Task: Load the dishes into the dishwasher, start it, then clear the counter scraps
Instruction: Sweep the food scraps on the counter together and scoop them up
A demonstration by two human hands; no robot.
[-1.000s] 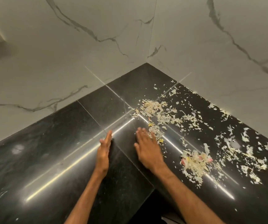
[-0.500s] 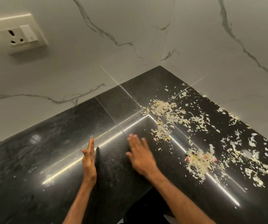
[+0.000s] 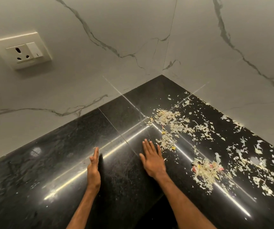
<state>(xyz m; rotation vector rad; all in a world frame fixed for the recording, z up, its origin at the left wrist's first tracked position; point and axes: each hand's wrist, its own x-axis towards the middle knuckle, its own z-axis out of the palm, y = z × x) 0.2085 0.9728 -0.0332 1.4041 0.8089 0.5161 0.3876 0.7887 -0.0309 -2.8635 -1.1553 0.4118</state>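
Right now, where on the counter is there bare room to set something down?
The shiny black stone counter is nearly bare from the left hand to the white marble wall, and between both hands. Right of the right hand, pale shredded scraps crowd it towards the corner.

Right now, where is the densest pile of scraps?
In the head view, the scrap pile lies on the black counter, right of the right hand, not touching it.

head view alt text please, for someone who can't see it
Over a glossy black counter, the left hand is held edge-on and the right hand is flat, palm down, beside scattered pale scraps. A wall socket sits upper left on the marbled wall.
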